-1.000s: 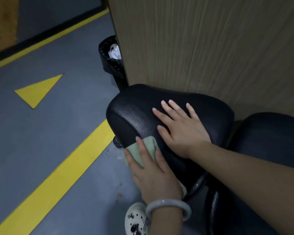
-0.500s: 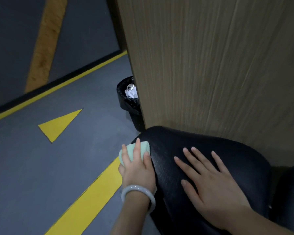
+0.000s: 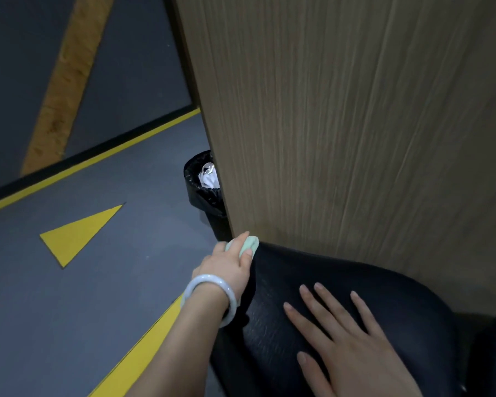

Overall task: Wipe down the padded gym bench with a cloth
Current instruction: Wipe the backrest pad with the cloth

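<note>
The black padded bench pad (image 3: pixel 398 305) fills the lower right of the view, right against a wood-grain wall panel. My left hand (image 3: pixel 229 263), with a pale bangle on the wrist, holds a folded light green cloth (image 3: pixel 251 243) against the pad's far left corner, close to the panel. Fingers lie over the cloth and hide most of it. My right hand (image 3: pixel 347 345) rests flat on top of the pad with its fingers spread and straight, holding nothing.
The wood-grain panel (image 3: pixel 355 124) rises directly behind the bench. A black bin (image 3: pixel 202 193) lined with a bag and holding white rubbish stands by the panel's corner. Grey floor (image 3: pixel 69 310) with a yellow triangle (image 3: pixel 78 233) and yellow lines lies to the left.
My left hand has slid the cloth along the pad's left side from the near edge up to the far corner by the panel. My right hand stays flat on the pad.
</note>
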A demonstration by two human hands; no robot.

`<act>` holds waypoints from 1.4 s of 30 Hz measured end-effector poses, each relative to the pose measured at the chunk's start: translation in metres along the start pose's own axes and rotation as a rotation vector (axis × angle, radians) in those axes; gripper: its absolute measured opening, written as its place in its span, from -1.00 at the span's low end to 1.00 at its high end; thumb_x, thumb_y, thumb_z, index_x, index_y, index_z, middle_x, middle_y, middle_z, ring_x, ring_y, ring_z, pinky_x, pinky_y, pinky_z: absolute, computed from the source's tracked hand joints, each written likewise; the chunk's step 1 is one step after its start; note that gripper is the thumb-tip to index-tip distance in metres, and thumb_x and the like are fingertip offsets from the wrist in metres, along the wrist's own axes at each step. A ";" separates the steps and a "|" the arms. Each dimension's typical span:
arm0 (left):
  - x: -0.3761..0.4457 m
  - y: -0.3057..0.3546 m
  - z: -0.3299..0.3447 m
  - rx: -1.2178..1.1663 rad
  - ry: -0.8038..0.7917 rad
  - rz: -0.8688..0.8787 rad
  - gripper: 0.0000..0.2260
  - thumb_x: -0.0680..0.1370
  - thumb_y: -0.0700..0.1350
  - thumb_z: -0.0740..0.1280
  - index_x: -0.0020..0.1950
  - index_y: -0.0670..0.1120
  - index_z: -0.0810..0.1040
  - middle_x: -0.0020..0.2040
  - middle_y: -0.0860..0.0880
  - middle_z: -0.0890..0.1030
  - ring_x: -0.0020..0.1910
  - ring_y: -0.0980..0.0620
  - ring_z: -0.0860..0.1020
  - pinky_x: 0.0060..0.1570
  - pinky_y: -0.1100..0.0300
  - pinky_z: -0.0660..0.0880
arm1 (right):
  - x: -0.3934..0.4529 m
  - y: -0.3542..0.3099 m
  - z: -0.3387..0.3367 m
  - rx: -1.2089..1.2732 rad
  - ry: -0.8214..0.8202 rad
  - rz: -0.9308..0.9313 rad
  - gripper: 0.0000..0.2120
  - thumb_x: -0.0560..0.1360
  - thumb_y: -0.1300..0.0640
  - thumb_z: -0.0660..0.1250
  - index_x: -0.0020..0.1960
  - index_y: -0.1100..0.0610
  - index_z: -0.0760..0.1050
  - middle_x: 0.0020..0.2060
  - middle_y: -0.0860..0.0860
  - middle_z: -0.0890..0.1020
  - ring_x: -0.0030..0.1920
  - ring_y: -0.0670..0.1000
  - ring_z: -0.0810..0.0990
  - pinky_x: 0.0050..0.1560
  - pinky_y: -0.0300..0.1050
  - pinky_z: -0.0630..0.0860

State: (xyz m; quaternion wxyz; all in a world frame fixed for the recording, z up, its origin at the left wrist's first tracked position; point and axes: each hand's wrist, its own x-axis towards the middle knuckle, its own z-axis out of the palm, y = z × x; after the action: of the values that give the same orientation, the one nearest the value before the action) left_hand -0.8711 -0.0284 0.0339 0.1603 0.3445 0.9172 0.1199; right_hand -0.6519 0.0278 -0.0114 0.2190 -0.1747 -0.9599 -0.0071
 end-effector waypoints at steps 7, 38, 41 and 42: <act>-0.029 0.027 0.019 0.190 0.076 0.216 -0.60 0.64 0.14 -0.12 0.49 0.34 -0.02 0.56 0.16 -0.04 0.52 0.00 -0.01 0.47 -0.08 -0.10 | 0.002 -0.003 -0.010 0.117 -0.028 0.057 -0.41 0.38 -0.17 0.16 0.38 -0.04 0.34 0.28 -0.05 0.55 0.35 -0.10 0.36 0.28 0.06 0.22; -0.122 0.054 0.086 -0.007 0.334 -0.042 -0.32 0.62 0.16 -0.22 0.36 -0.24 0.46 0.37 -0.21 0.45 0.40 -0.13 0.26 0.41 -0.01 -0.08 | 0.017 0.059 -0.059 0.075 -0.505 0.164 -0.05 0.23 -0.42 -0.66 0.51 -0.03 -0.29 0.47 -0.14 -0.29 0.51 -0.11 -0.31 0.45 -0.18 -0.36; -0.118 0.051 0.091 -0.001 0.408 -0.034 -0.39 0.62 0.14 -0.13 0.37 -0.22 0.45 0.37 -0.20 0.46 0.40 -0.12 0.26 0.40 -0.01 -0.08 | 0.019 0.090 -0.052 0.125 -0.522 0.039 -0.27 0.33 -0.39 -0.63 0.46 -0.26 -0.28 0.47 -0.26 -0.30 0.46 -0.24 -0.38 0.44 -0.18 -0.41; -0.117 0.051 0.092 0.001 0.406 -0.034 -0.40 0.62 0.14 -0.12 0.37 -0.22 0.45 0.37 -0.19 0.46 0.40 -0.12 0.25 0.40 -0.01 -0.09 | 0.022 0.101 -0.053 0.149 -0.544 0.005 -0.35 0.39 -0.39 -0.54 0.46 -0.32 -0.21 0.48 -0.30 -0.25 0.46 -0.27 -0.35 0.46 -0.17 -0.37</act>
State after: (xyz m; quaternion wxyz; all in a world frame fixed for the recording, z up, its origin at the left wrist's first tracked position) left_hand -0.7232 -0.0595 -0.0090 -0.0261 0.2977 0.9364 0.1839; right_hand -0.6145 0.1250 0.0398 -0.0343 -0.1558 -0.9809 0.1113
